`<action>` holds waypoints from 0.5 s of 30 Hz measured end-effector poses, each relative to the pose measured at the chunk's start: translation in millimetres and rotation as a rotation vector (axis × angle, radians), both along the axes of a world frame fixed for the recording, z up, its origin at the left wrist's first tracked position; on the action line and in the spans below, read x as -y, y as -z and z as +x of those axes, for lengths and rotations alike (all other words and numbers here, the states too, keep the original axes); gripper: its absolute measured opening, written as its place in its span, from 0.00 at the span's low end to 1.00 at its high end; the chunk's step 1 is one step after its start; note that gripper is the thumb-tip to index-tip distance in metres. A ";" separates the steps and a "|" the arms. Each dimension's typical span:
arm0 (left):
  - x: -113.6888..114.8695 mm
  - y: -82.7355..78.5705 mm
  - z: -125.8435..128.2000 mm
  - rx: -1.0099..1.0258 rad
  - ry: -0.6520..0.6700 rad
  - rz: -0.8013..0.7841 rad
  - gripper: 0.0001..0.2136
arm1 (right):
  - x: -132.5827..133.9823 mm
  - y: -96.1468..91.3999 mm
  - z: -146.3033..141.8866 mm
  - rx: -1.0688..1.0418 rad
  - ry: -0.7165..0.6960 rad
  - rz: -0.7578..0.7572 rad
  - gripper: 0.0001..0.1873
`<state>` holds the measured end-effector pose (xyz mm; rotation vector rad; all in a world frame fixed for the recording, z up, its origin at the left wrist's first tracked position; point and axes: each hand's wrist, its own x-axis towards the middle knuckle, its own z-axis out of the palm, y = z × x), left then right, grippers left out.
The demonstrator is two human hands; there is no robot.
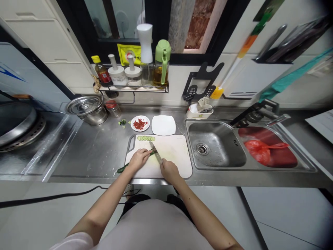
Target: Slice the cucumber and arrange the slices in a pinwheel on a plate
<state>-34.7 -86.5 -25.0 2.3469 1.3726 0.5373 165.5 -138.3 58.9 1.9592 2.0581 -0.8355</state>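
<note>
My right hand [169, 170] is closed round the handle of a kitchen knife [156, 154], whose blade points away and to the left. My left hand [140, 158] grips a dark green cucumber [123, 168] lying slantwise on the white cutting board [179, 152]. One end of the cucumber sticks out past the board's left edge; the other end is at the blade. A row of overlapping cucumber slices [146, 138] lies along the board's far left side. Fingers cover the cucumber's middle.
Behind the board stand a plate of chopped red pieces [141, 129] and a white square plate [163, 125]. Cucumber scraps [124, 122] lie near a lidded steel pot [90, 109]. A double sink [215, 146] with a red bag [260, 151] is on the right, a stove [23, 135] on the left.
</note>
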 end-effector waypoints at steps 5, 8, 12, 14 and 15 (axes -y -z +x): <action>-0.1 0.4 0.4 0.020 -0.001 0.001 0.16 | 0.0 1.9 -2.1 0.006 0.004 -0.006 0.16; 0.3 -1.2 0.9 0.030 -0.003 -0.010 0.16 | 0.2 1.4 -3.1 -0.006 0.008 -0.002 0.16; 0.3 -2.4 1.2 0.030 -0.009 -0.025 0.16 | -0.5 -0.2 -5.2 -0.015 0.009 -0.005 0.16; 0.1 -2.5 1.1 0.030 -0.009 -0.029 0.16 | -1.6 -1.0 -6.5 -0.009 0.009 -0.011 0.17; 0.0 -2.5 1.1 0.033 -0.009 -0.029 0.16 | -2.3 -1.3 -7.2 -0.007 0.010 -0.009 0.17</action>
